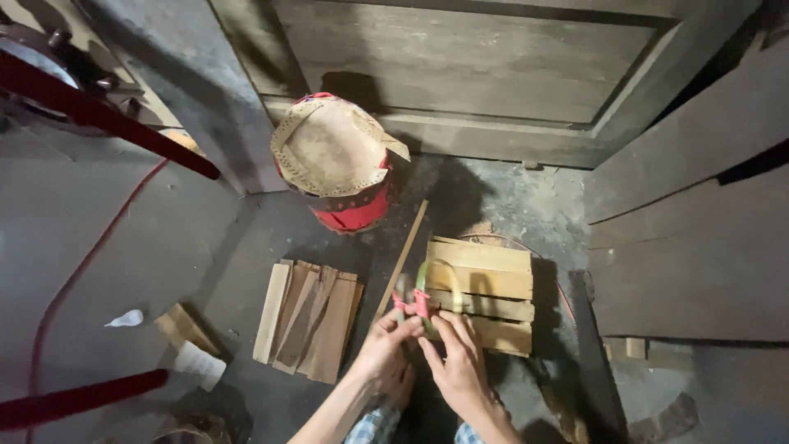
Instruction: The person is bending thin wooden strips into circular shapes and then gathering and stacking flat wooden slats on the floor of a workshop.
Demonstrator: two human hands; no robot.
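Low in the middle of the frame, the fingers (408, 327) of the left hand (385, 355) and those of the right hand (456, 362) pinch together on a small pink clip (411, 304) fixed to a thin greenish loop (431, 284); both hands are closed on it, though the piece is blurred and I cannot make out exactly what it is or how each finger sits. The loop stands up just in front of a stack of pale wooden slats (481, 300) lying on the concrete floor (164, 247), and hides part of its left edge. Both forearms are cut off by the bottom edge, with a bit of checked cloth showing between them. Left of the hands lies a fan of thinner wood strips (308, 316), and a long narrow stick (403, 255) runs diagonally between the two piles. Toward the upper centre stands a red drum (349, 210) covered by a worn tan sheet, against a dark wooden door (460, 74). A red bar (107, 115) crosses the upper left, its ends out of view, and a dark blade-like tool (592, 345) lies in shadow at lower right, hard to read.
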